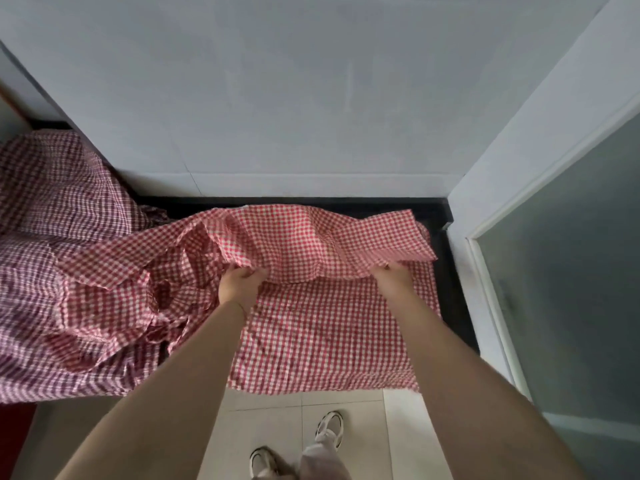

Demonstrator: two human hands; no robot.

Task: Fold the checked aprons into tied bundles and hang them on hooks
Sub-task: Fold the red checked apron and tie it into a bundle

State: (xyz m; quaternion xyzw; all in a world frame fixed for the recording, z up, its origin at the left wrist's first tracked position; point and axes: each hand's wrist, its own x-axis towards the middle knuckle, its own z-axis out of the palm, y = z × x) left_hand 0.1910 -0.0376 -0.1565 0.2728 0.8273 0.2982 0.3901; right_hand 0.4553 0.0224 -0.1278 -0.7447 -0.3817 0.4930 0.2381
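Note:
A red-and-white checked apron lies spread on a black counter, its near edge hanging over the front. My left hand grips a bunched fold of it at the left. My right hand pinches the same raised fold at the right, and the cloth between them is lifted and doubled back over the flat part. A heap of more checked aprons, darker red, lies crumpled to the left. No hooks are in view.
A pale grey wall rises right behind the counter. A white-framed frosted glass door stands at the right. Below are beige floor tiles and my two shoes.

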